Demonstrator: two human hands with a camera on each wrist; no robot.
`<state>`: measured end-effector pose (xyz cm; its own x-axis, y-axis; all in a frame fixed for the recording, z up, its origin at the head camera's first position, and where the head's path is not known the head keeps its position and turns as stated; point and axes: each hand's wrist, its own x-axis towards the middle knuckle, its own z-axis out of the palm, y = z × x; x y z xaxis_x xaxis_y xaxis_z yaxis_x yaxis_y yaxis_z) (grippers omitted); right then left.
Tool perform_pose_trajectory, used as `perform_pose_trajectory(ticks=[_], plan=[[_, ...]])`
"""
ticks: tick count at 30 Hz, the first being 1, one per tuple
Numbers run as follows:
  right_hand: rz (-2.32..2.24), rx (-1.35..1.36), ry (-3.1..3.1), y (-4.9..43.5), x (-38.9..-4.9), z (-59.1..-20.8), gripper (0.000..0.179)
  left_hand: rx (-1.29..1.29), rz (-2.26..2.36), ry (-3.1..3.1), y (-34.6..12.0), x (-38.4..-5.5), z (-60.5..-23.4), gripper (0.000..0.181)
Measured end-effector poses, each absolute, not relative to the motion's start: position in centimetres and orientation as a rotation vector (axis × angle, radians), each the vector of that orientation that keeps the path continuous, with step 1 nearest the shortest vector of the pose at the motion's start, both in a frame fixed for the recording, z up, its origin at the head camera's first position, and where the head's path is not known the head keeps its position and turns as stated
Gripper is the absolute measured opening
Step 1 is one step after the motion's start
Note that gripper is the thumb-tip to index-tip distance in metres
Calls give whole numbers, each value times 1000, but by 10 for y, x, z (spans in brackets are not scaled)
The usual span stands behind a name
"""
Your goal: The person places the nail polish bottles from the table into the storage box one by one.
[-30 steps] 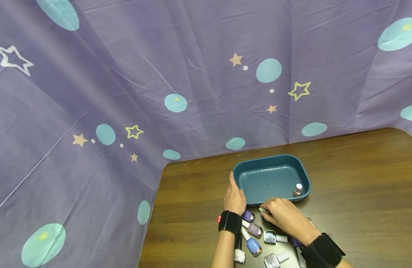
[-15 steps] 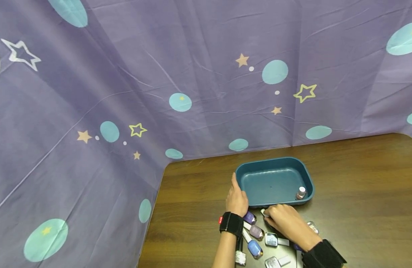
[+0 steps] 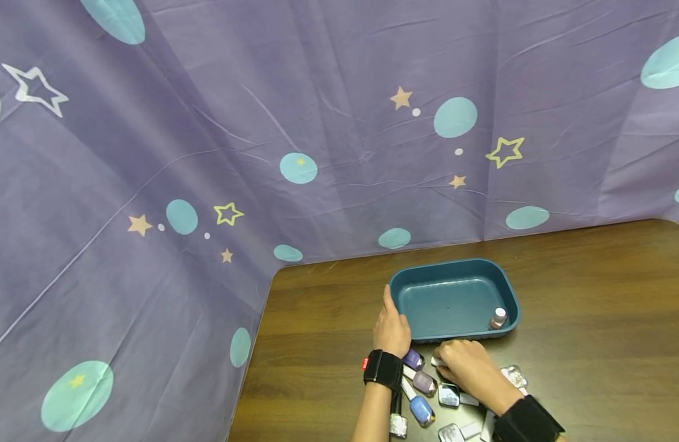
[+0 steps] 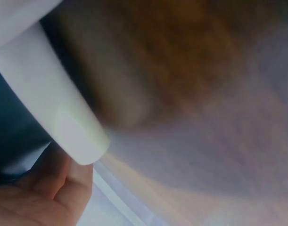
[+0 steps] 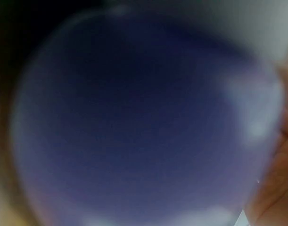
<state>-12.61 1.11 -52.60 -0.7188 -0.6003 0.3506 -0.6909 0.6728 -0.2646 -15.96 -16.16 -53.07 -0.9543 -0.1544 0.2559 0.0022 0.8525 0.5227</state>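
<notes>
The left hand (image 3: pixel 391 331) rests against the left wall of a teal tray (image 3: pixel 447 338), its index finger straight along the outside. In the left wrist view, that hand's fingers (image 4: pixel 78 186) are beside a large white cap (image 4: pixel 63 103) close to the camera. Just in front of the tray, the right hand (image 3: pixel 469 365) pinches a nail polish bottle by its white cap (image 3: pixel 436 362); the hand hides most of the bottle. One pinkish nail polish bottle (image 3: pixel 498 318) stands inside the tray at the front right corner. A blurred purple-blue bottle (image 5: pixel 144 122) fills the right wrist view.
Several nail polish bottles lie between the forearms, among them a purple one (image 3: pixel 414 359), a mauve one (image 3: pixel 425 383) and a blue one (image 3: pixel 422 410). A glittery silver bottle (image 3: pixel 514 376) lies right of the right wrist. A purple patterned cloth (image 3: pixel 339 123) hangs behind the wooden table (image 3: pixel 593 294).
The right hand has drawn slightly toward the person, away from the tray, with the white cap at its fingertips. The left hand keeps its place on the tray; the view has shifted a little.
</notes>
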Motion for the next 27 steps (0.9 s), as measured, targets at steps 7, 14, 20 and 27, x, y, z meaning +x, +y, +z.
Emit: perform_pose_trajectory(ticks=[7,14,20,27], plan=[[546,1062,-2638,10,-126,-528,30,125,-790,-2743,-162,-159,-530,69],[525,1111,-2594,10,-125,-527,26,119,-784,-2745,-162,-159,-530,68],[566,1141,-2618,13,-123,-522,23,132,-786,-2751,-162,-161,-533,69],[669,1174,-2588,15,-119,-513,24,138,-814,-2761,-165,-159,-535,70]])
